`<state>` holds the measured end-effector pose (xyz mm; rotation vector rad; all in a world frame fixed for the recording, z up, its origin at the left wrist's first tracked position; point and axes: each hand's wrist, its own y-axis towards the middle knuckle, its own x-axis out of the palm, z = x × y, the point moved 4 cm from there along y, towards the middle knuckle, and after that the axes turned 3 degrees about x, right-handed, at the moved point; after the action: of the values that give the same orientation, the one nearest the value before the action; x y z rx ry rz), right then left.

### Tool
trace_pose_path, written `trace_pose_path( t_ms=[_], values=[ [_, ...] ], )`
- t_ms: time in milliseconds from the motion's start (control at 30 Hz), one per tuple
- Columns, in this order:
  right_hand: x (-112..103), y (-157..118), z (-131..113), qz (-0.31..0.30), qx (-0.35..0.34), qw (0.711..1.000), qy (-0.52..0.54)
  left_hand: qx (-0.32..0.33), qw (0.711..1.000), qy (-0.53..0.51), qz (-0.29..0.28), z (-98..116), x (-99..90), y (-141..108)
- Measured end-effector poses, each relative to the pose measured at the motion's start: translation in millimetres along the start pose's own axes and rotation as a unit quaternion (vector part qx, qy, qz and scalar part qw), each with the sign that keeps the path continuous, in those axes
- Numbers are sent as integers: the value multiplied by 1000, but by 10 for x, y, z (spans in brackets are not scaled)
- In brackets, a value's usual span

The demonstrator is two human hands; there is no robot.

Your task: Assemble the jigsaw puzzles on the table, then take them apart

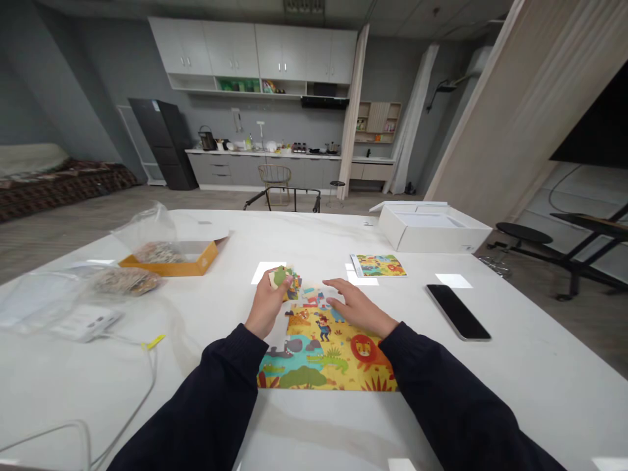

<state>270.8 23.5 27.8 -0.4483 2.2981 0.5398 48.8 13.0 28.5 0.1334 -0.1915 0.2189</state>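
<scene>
The left hand [267,304] is gripping a small stack of jigsaw pieces [289,282] (the fingers hide how many), while the right hand [358,307] is lying open, fingers spread, on the one partly built animal puzzle [318,350] at lower centre. Two bagged heaps of pieces [126,281] are sitting left on the tabletop [530,392].

A small stack of colourful jigsaw pieces [290,282] sits gripped in the left hand [265,305], while the partly assembled yellow animal jigsaw [318,353] lies under the right hand's [358,307] fingertips.
</scene>
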Motion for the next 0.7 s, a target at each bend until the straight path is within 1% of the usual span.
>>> trace_pose_path(
  t_ms=[67,167,233,300,367,433,500,567,633,700],
  values=[
    [144,219,50,-43,-5,997,-59,-31,999,-23,16,-31,-99,58],
    [307,518,139,-85,40,988,-126,-63,997,-49,13,-61,-137,73],
    [343,647,195,-87,71,984,-140,-68,997,-46,7,-55,-127,63],
    [336,713,241,-69,93,986,-124,-65,997,-34,-2,-37,-109,54],
    [315,727,275,-42,121,990,-60,-58,997,-30,-31,-19,-77,49],
    [287,708,279,-4,155,986,55,-52,995,-39,-78,-15,-28,37],
    [261,674,222,27,171,968,183,-46,991,-45,-119,-29,29,11],
    [239,630,99,28,161,946,279,-39,989,-34,-140,-52,84,-24],
    [200,556,-38,11,144,935,323,-29,989,-10,-144,-67,126,-55],
    [111,428,-121,12,129,941,314,-21,990,12,-139,-57,137,-69]
  ],
)
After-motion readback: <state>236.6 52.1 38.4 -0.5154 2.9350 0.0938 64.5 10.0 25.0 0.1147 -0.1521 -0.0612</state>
